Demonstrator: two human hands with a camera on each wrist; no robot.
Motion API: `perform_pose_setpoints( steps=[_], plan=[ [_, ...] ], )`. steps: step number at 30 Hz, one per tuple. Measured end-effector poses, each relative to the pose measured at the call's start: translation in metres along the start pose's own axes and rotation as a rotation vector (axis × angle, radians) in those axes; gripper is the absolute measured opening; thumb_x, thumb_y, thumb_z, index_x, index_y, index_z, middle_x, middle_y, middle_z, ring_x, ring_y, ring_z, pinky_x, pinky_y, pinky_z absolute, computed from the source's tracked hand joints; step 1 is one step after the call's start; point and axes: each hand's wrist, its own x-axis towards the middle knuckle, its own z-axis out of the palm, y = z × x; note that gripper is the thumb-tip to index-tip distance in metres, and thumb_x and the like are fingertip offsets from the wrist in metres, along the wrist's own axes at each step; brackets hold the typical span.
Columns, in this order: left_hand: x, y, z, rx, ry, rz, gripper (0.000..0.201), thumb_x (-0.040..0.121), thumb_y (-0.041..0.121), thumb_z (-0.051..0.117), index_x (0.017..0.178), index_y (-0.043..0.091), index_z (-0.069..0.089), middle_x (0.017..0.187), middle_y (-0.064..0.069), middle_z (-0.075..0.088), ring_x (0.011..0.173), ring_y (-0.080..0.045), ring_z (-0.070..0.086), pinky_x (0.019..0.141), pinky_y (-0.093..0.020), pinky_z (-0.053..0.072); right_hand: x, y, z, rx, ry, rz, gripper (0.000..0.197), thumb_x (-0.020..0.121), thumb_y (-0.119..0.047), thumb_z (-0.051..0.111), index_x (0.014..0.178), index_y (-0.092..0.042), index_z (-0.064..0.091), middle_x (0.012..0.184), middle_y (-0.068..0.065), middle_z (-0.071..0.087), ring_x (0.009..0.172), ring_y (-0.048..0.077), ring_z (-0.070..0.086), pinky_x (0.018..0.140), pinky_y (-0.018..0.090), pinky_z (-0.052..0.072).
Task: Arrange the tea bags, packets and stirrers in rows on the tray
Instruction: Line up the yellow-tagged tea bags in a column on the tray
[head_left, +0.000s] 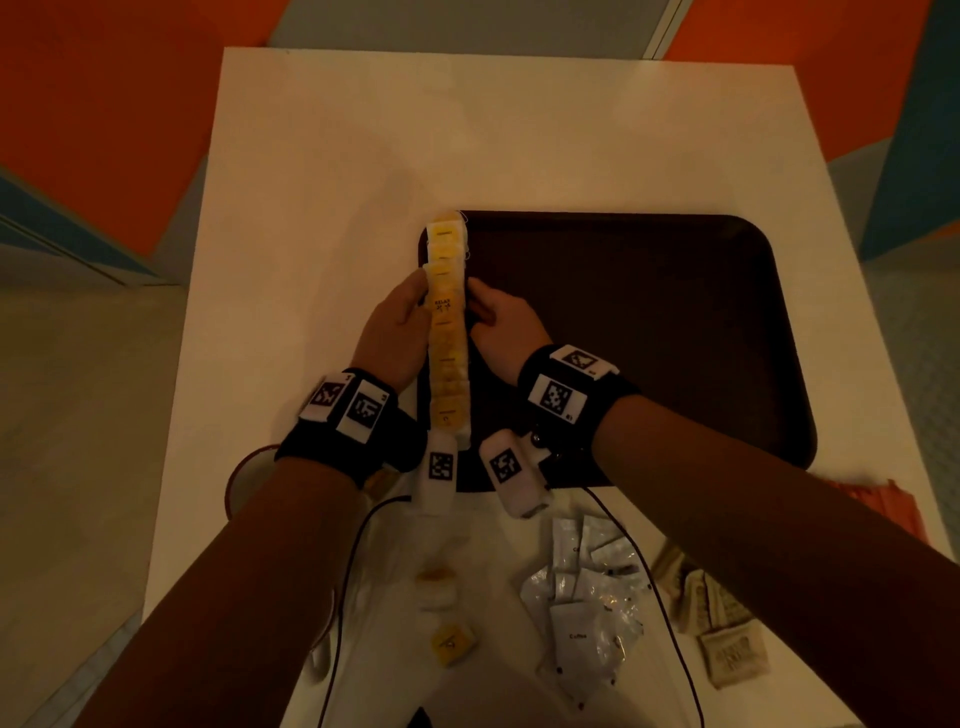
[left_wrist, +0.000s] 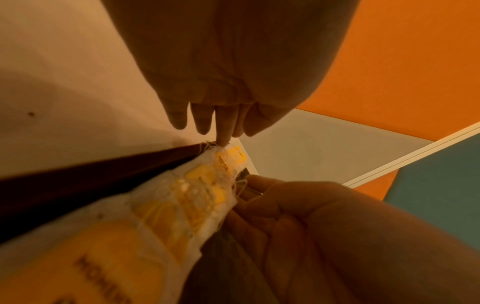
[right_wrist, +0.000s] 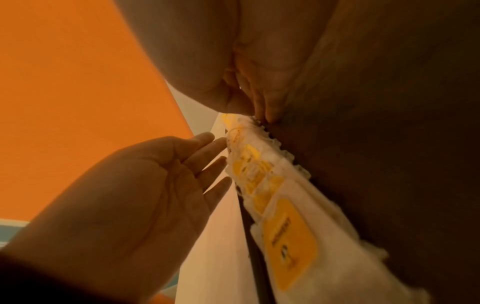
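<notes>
A row of several yellow-labelled tea bags (head_left: 448, 332) lies along the left edge of the dark brown tray (head_left: 649, 338), running from its far corner toward me. My left hand (head_left: 415, 296) touches the row's left side with straight fingers (left_wrist: 223, 135). My right hand (head_left: 480, 301) rests on the tray and its fingertips (right_wrist: 270, 115) touch the row's right edge. Seen from the right wrist, the left hand (right_wrist: 207, 160) is flat and spread against the tea bags (right_wrist: 267, 185). Neither hand lifts anything.
Near me on the white table (head_left: 322, 156) lie two loose tea bags (head_left: 451, 643), a pile of white packets (head_left: 587, 587), brown packets (head_left: 719, 618) and something orange-red (head_left: 878, 506) at the right edge. A red-rimmed round object (head_left: 243, 475) sits under my left forearm. Cables trail from the wrists.
</notes>
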Motion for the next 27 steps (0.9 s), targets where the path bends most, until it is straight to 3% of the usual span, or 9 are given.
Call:
perform_pose_setpoints(
  steps=[2, 5, 8, 12, 14, 16, 20, 24, 27],
  plan=[
    [0.000, 0.000, 0.000, 0.011, 0.021, -0.001, 0.044, 0.092, 0.000, 0.036, 0.131, 0.016, 0.047, 0.120, 0.011, 0.047, 0.112, -0.006, 0.045, 0.093, -0.020, 0.039, 0.003, -0.003, -0.003, -0.003, 0.017, 0.006, 0.056, 0.089, 0.001, 0.044, 0.142, -0.011, 0.031, 0.143, 0.011, 0.041, 0.132, 0.023, 0.040, 0.103, 0.025, 0.033],
    [0.002, 0.001, 0.000, 0.025, 0.057, 0.006, 0.044, 0.093, -0.001, 0.036, 0.133, 0.014, 0.044, 0.117, 0.012, 0.042, 0.108, -0.005, 0.041, 0.073, 0.004, 0.035, 0.005, -0.009, -0.003, 0.024, -0.021, -0.030, 0.052, 0.088, -0.002, 0.047, 0.137, -0.015, 0.039, 0.137, 0.011, 0.048, 0.128, 0.024, 0.045, 0.101, 0.030, 0.038],
    [0.003, 0.002, 0.000, 0.010, 0.063, 0.013, 0.044, 0.093, -0.003, 0.035, 0.134, 0.011, 0.042, 0.122, 0.008, 0.043, 0.108, -0.002, 0.042, 0.067, 0.010, 0.032, 0.011, -0.011, -0.002, 0.021, 0.013, -0.017, 0.052, 0.088, -0.002, 0.047, 0.138, -0.013, 0.039, 0.139, 0.011, 0.047, 0.129, 0.024, 0.044, 0.103, 0.033, 0.039],
    [0.002, 0.003, 0.000, -0.024, 0.058, 0.032, 0.044, 0.094, -0.004, 0.035, 0.134, 0.011, 0.037, 0.115, 0.010, 0.040, 0.080, 0.025, 0.047, 0.064, 0.008, 0.034, 0.018, -0.010, 0.001, -0.019, 0.002, -0.030, 0.045, 0.088, -0.008, 0.050, 0.132, -0.014, 0.048, 0.130, 0.013, 0.055, 0.121, 0.027, 0.052, 0.103, 0.041, 0.043],
    [0.001, 0.004, 0.000, -0.007, 0.055, 0.021, 0.044, 0.095, -0.002, 0.035, 0.138, 0.009, 0.034, 0.116, 0.012, 0.035, 0.097, 0.010, 0.044, 0.064, 0.009, 0.033, 0.024, -0.011, 0.000, -0.042, 0.038, -0.005, 0.052, 0.088, -0.008, 0.047, 0.138, -0.014, 0.038, 0.139, 0.012, 0.047, 0.127, 0.025, 0.046, 0.107, 0.037, 0.038],
    [0.002, 0.003, -0.002, 0.033, 0.053, -0.006, 0.046, 0.095, 0.000, 0.035, 0.140, 0.010, 0.032, 0.120, 0.012, 0.034, 0.111, -0.002, 0.037, 0.075, 0.005, 0.034, 0.032, -0.013, 0.000, -0.062, 0.040, -0.003, 0.050, 0.090, -0.011, 0.048, 0.138, -0.015, 0.038, 0.137, 0.011, 0.049, 0.124, 0.024, 0.048, 0.104, 0.033, 0.040],
    [0.006, -0.005, -0.007, 0.082, 0.045, -0.080, 0.048, 0.096, 0.005, 0.035, 0.143, 0.010, 0.028, 0.148, -0.001, 0.033, 0.136, -0.014, 0.032, 0.112, -0.027, 0.026, 0.043, -0.011, 0.005, -0.085, 0.045, -0.012, 0.039, 0.088, -0.015, 0.053, 0.127, -0.019, 0.053, 0.123, 0.007, 0.061, 0.109, 0.022, 0.059, 0.095, 0.041, 0.050],
    [0.006, -0.012, -0.011, 0.129, 0.076, -0.082, 0.050, 0.094, 0.002, 0.035, 0.143, 0.011, 0.029, 0.149, -0.007, 0.034, 0.138, -0.018, 0.031, 0.116, -0.032, 0.024, 0.059, -0.010, -0.001, -0.116, 0.114, 0.064, 0.060, 0.090, -0.006, 0.047, 0.145, -0.016, 0.024, 0.149, 0.009, 0.034, 0.135, 0.025, 0.036, 0.108, 0.034, 0.037],
    [0.002, -0.014, -0.012, 0.113, 0.113, -0.065, 0.051, 0.092, -0.002, 0.035, 0.141, 0.010, 0.031, 0.147, -0.008, 0.037, 0.137, -0.018, 0.034, 0.114, -0.029, 0.025, 0.070, -0.012, 0.001, -0.186, 0.103, 0.058, 0.060, 0.090, -0.009, 0.046, 0.145, -0.019, 0.024, 0.149, 0.008, 0.034, 0.135, 0.025, 0.037, 0.106, 0.032, 0.039]
  ],
)
